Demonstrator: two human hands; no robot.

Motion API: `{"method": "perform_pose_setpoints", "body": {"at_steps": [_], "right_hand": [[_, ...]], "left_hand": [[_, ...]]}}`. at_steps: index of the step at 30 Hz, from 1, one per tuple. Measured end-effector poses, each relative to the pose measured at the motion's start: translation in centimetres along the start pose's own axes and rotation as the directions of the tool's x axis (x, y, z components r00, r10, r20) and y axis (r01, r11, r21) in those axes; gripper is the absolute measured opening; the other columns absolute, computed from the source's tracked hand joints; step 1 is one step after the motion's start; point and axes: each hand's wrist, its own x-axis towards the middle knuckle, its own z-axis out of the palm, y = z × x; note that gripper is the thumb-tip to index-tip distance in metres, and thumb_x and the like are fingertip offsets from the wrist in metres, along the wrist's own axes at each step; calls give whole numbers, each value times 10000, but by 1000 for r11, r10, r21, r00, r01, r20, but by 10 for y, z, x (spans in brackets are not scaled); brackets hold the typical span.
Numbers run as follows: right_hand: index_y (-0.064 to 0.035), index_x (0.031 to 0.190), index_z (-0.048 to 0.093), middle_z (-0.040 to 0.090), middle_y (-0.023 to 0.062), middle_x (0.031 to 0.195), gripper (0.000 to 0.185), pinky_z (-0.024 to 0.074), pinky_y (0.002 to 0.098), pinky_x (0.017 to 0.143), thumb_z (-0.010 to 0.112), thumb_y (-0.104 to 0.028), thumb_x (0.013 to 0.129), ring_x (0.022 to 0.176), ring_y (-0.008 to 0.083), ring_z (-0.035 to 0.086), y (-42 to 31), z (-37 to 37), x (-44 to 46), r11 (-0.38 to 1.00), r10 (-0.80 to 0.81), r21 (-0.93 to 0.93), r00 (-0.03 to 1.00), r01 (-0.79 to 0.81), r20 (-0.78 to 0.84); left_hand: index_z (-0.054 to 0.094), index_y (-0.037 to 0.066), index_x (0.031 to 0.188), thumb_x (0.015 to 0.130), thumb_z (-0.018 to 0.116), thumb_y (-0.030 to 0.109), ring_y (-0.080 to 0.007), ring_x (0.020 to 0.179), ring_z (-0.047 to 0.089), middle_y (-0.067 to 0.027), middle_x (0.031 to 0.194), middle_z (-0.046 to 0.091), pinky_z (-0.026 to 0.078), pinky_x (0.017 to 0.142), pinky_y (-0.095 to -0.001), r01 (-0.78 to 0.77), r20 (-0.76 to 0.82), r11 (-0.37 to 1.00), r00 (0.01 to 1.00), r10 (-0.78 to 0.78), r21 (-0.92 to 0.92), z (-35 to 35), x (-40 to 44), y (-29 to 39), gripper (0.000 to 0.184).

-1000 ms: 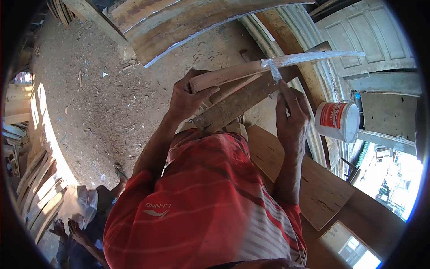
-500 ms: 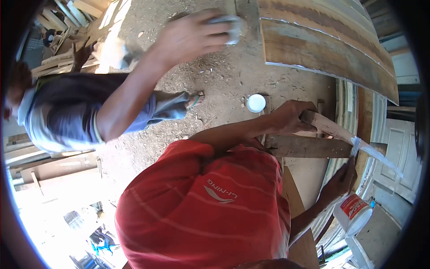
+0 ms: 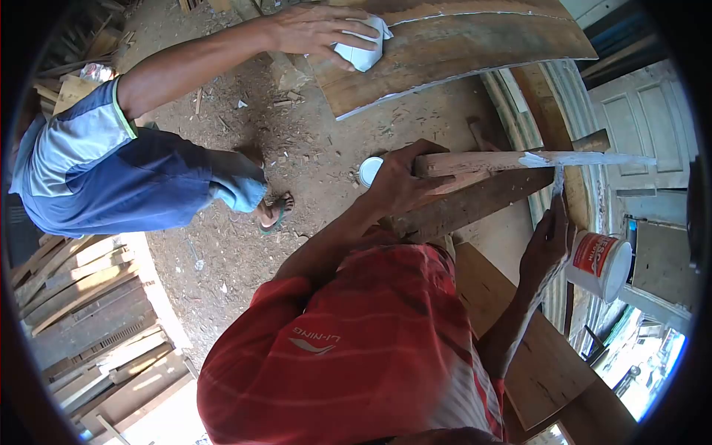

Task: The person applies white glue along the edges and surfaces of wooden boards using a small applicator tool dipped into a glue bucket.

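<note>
My left hand (image 3: 406,178) is wrapped round the near end of a curved wooden piece (image 3: 475,165), whose far half is coated white. Between the closed fingers of my right hand (image 3: 549,236) is a brush-like tool (image 3: 558,182), its white-covered tip touching the lower edge of the piece. A brown board (image 3: 475,204) lies beneath the piece. Just right of my right hand stands a white tub with a red label (image 3: 599,265).
At the left, a co-worker in blue (image 3: 141,178) reaches out, a hand on a white object (image 3: 363,50) over a large curved panel (image 3: 445,55). A round white lid or container (image 3: 369,171) is on the floor. Stacked planks (image 3: 104,326) lie lower left.
The co-worker has come into view and their hand is now at the large panel. The view has swung about. White coating sits near the middle of my piece, and the tool is below it.
</note>
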Motion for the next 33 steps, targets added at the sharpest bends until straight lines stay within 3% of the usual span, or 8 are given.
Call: {"method": "perform_pose_setpoints", "body": {"at_steps": [4, 7, 9, 12, 14, 17, 29, 33], "right_hand": [[20, 1402, 603, 700, 160, 1072, 473, 558, 402, 810, 706, -251, 1029, 929, 244, 659, 4, 23, 4, 845, 373, 436, 926, -309, -67], [43, 1369, 574, 696, 151, 1009, 619, 508, 310, 695, 746, -424, 1000, 815, 165, 614, 23, 43, -4, 126, 660, 858, 688, -499, 303], [25, 1280, 606, 677, 113, 962, 611, 379, 230, 582, 805, -451, 951, 664, 100, 504, 29, 67, 5, 782, 402, 622, 781, -22, -478], [-6, 1354, 610, 674, 157, 1238, 742, 559, 326, 700, 938, -349, 783, 886, 240, 681, -7, 12, 42, 963, -25, 257, 980, 77, -198], [-46, 1391, 610, 658, 134, 1362, 841, 633, 392, 755, 985, -275, 674, 1034, 311, 734, -48, -5, 85, 860, -493, 132, 869, 492, -26], [-74, 1427, 621, 620, 169, 1454, 933, 627, 452, 956, 1004, -287, 603, 1243, 377, 680, -68, -14, 82, 842, -492, 358, 847, 404, 202], [-13, 1355, 673, 697, 191, 1283, 737, 586, 480, 959, 950, -333, 751, 1187, 388, 689, -50, -26, 80, 887, -430, 216, 900, 408, 68], [28, 1359, 660, 683, 235, 1199, 785, 527, 496, 843, 489, -669, 1043, 1008, 349, 688, -14, -42, 72, 938, -169, 310, 986, 158, 9]], "left_hand": [[681, 28, 1260, 881, 876, 162, -148, 1034, 727, -99, 1131, 770, 594, 901, -313, 64, 1, 998, 998, -64, -24, 1, -1, 7, 447], [668, 7, 1250, 887, 863, 142, -175, 1032, 738, -115, 1118, 767, 594, 911, -322, -7, -20, 999, 1000, 8, 34, 2, 2, 16, 433], [663, 5, 1244, 887, 859, 137, -190, 1051, 737, -126, 1133, 761, 591, 923, -332, -30, -34, 995, 999, 33, 93, 1, 5, 27, 428], [659, 10, 1242, 877, 865, 124, -204, 1092, 728, -134, 1173, 748, 585, 937, -343, -116, -32, 989, 992, 120, 92, 2, 1, 26, 435], [659, 19, 1241, 868, 872, 112, -207, 1110, 721, -131, 1199, 738, 582, 940, -349, -135, -25, 989, 990, 137, 61, 2, 1, 21, 440], [665, 32, 1236, 858, 881, 97, -211, 1108, 715, -120, 1213, 730, 581, 935, -354, -130, -43, 990, 990, 132, 45, -1, 4, 21, 440], [669, 19, 1253, 882, 859, 88, -199, 1054, 721, -112, 1142, 745, 590, 918, -348, -135, -61, 990, 989, 138, 50, 5, 0, 19, 423], [666, -1, 1243, 891, 854, 95, -188, 1019, 733, -125, 1151, 751, 601, 891, -335, -160, -64, 981, 984, 168, 112, 7, -1, 13, 411]]}}
